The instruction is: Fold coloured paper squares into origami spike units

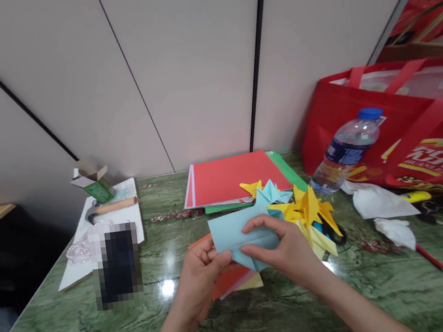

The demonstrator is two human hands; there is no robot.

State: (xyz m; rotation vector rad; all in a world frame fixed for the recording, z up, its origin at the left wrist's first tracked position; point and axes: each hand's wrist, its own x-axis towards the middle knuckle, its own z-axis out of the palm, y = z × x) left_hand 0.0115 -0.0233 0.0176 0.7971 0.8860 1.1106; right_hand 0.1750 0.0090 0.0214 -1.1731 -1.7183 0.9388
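Between my two hands is a folded sheet of light blue paper (pixel 229 230), raised above the table. My left hand (pixel 204 270) pinches its lower left side, thumb in front. My right hand (pixel 282 247) grips the right part, with thumb and forefinger on the front face. Beneath lie orange paper sheets (pixel 230 285) with pink and pale yellow edges showing, partly hidden by my hands. Just behind and to the right are yellow folded paper pieces (pixel 307 206) and a light blue folded piece (pixel 271 193).
A stack of red paper (pixel 235 178) lies by the wall. On the right stand a tilted water bottle (pixel 346 150) and a red bag (pixel 359 100). Tissues (pixel 383 202) and a red pen-like stick (pixel 435 261) lie nearby. Leftward are a small box (pixel 100 189), a wooden-handled tool (pixel 117 205) and a blurred dark object (pixel 118 265).
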